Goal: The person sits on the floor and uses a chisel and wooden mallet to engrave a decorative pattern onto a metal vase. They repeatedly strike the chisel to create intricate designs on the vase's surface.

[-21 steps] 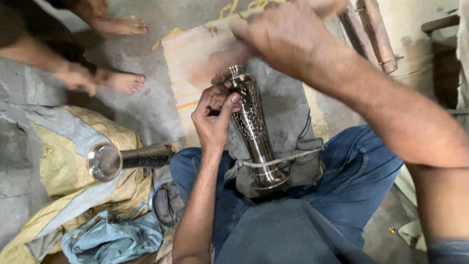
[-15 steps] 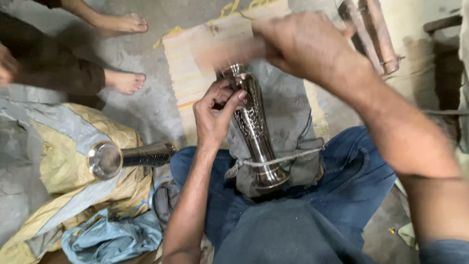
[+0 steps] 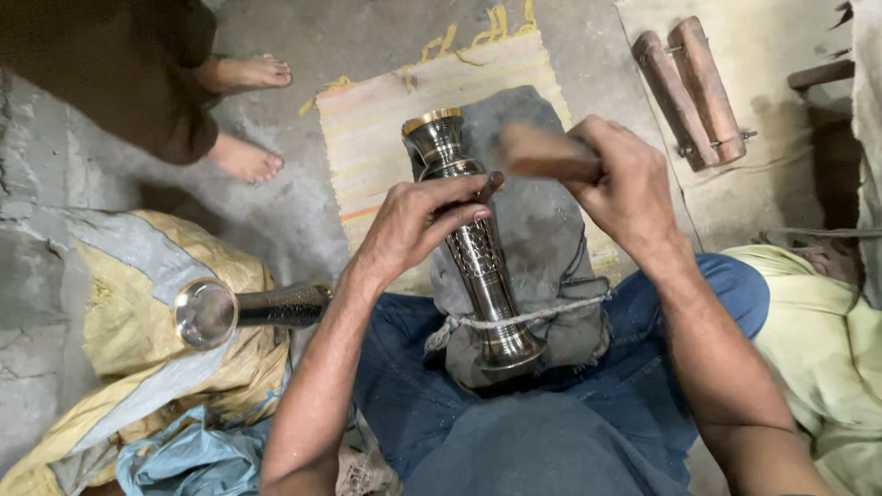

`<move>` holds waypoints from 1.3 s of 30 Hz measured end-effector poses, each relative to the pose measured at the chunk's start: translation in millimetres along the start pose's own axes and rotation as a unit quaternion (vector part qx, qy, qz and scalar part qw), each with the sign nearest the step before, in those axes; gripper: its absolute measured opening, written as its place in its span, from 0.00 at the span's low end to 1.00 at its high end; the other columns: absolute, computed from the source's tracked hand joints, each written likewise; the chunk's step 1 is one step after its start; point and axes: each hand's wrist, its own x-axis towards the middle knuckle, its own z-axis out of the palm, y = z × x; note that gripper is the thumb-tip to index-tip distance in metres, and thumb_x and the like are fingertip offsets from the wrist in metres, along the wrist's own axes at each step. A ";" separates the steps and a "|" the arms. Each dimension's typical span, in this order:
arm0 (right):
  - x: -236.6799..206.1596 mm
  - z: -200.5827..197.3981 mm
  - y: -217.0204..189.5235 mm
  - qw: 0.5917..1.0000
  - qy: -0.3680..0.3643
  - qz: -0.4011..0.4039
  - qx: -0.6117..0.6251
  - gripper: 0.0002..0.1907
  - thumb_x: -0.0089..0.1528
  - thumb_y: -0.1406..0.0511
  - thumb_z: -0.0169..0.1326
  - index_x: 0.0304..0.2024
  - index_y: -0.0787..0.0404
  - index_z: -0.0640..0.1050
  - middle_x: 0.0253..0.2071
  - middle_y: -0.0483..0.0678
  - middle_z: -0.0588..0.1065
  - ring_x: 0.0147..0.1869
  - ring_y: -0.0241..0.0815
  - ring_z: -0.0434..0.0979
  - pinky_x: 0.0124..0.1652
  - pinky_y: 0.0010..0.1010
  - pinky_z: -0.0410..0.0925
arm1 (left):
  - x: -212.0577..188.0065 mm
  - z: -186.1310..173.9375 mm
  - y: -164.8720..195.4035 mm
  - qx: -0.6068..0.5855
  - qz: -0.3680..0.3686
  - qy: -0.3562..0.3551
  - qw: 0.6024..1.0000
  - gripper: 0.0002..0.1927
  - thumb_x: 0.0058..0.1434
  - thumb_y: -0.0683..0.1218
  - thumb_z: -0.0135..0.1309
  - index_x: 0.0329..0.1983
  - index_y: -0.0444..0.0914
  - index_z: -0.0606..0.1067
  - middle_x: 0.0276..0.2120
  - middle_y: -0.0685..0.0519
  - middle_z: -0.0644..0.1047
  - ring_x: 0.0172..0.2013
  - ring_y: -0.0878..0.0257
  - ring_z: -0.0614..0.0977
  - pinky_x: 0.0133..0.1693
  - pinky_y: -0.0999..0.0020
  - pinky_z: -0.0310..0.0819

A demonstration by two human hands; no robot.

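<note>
Item: tall, dark engraved metal vase with a brass-coloured rim [image 3: 473, 248], lying on a grey cloth-wrapped cushion [image 3: 542, 230] tied round with pale cord [image 3: 524, 317], across the lap of a person in blue jeans [image 3: 551, 432].

Position: the vase is sitting directly under the left hand [image 3: 418, 220] and just left of the right hand [image 3: 625, 188].

Axis: its long axis is running away from the person, mouth pointing up the frame toward the striped floor mat [image 3: 386, 119], foot toward the lap, leaning slightly left.

Left hand: curling partly closed over the vase's upper body, fingers pinching a thin dark tool [image 3: 487, 186] against the metal.

Right hand: clenching a brown wooden mallet [image 3: 542, 154], blurred, beside the neck.

Nearby: a second dark metal vase [image 3: 248, 308] lying on yellow sacking [image 3: 110, 303]; another person's bare feet [image 3: 243, 115].
</note>
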 end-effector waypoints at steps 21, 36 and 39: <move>-38.0 -10.7 -26.7 0.989 -0.096 0.031 -0.111 0.23 0.54 0.66 0.65 0.51 0.58 0.75 0.38 0.57 0.79 0.43 0.61 0.80 0.41 0.49 0.71 | -4.6 -5.7 46.6 -0.031 -0.036 -0.029 0.998 0.21 0.63 0.51 0.62 0.56 0.38 0.78 0.47 0.46 0.84 0.46 0.58 0.87 0.48 0.61 0.82; -39.7 -36.7 -41.8 0.984 0.071 0.148 0.074 0.18 0.59 0.63 0.66 0.48 0.62 0.77 0.33 0.54 0.79 0.37 0.46 0.78 0.36 0.37 0.70 | 4.4 -25.1 87.4 0.027 0.027 -0.091 0.995 0.19 0.63 0.51 0.61 0.55 0.40 0.79 0.42 0.48 0.84 0.43 0.54 0.86 0.44 0.60 0.79; -47.5 -27.2 -40.8 0.970 0.127 0.127 0.164 0.18 0.61 0.61 0.65 0.47 0.65 0.75 0.33 0.50 0.78 0.36 0.37 0.76 0.35 0.31 0.70 | 3.8 -25.8 91.0 0.041 0.073 -0.075 0.994 0.19 0.62 0.50 0.61 0.55 0.40 0.79 0.44 0.48 0.84 0.46 0.51 0.85 0.47 0.59 0.78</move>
